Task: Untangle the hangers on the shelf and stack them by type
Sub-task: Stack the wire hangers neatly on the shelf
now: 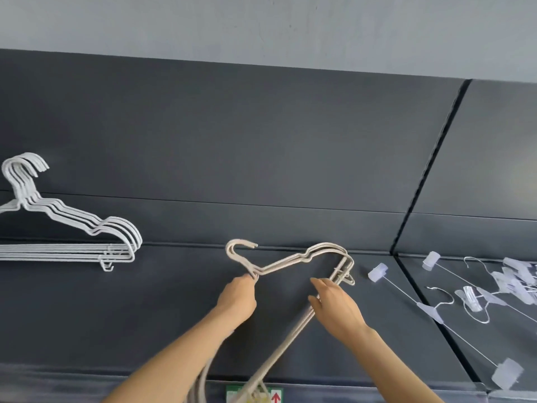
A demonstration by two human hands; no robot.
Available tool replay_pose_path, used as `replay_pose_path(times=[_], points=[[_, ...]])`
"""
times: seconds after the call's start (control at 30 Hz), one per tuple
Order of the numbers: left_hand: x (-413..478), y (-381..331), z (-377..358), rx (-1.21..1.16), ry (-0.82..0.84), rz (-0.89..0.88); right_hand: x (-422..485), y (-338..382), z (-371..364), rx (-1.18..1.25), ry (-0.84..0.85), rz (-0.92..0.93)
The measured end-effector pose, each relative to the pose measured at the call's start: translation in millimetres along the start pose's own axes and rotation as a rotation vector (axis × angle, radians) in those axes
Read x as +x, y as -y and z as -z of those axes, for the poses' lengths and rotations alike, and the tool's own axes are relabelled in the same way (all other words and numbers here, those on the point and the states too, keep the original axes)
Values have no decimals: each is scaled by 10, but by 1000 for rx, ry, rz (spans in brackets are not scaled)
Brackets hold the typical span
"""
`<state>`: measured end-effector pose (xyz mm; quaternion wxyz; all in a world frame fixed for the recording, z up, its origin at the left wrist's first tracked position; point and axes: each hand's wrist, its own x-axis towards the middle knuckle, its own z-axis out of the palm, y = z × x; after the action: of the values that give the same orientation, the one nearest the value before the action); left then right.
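The left hand (236, 298) is curled tight around the necks of a bundle of beige wire hangers (279, 264), pinching them just below their hooks, which curve up and to the right above the knuckles. Close beside it, the right hand (334, 309) lies over the same bundle's bottom bars, which run between its thumb and its nearly straight fingers, so it holds them there. The bundle is tilted: one shoulder arches between the two hands towards the back of the dark grey padded shelf (174, 301), and the long bars slant down past the right wrist to the front edge. There they cross a green label with a red arrow (232, 394). Both forearms reach up from the bottom of the view. Well apart on the left, a stack of white wire hangers (58, 253) lies neatly nested on the shelf, hooks pointing back. On the right, across a dark seam in the padding, clear clip hangers (511, 282) lie in a loose tangle, their thin rods and clips crossing one another. A pale grey wall (261, 24) rises behind.
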<state>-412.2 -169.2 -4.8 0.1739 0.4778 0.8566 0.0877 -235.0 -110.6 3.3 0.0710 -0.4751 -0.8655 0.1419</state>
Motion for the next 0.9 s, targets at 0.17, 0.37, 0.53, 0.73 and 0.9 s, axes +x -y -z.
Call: replay_pose_path(times=[0.17, 0.37, 0.53, 0.73, 0.9], points=[[126, 225, 364, 32, -160, -109, 276, 216, 52, 24, -121, 127], [194, 407, 637, 37, -290, -291, 623, 413, 77, -66, -245, 200], [171, 426, 662, -2, -385, -365, 654, 460, 104, -110, -309, 116], [171, 417, 569, 8, -470, -387, 551, 372, -19, -190, -540, 168], [171, 570, 588, 151, -448, -292, 513, 270, -52, -245, -587, 125]])
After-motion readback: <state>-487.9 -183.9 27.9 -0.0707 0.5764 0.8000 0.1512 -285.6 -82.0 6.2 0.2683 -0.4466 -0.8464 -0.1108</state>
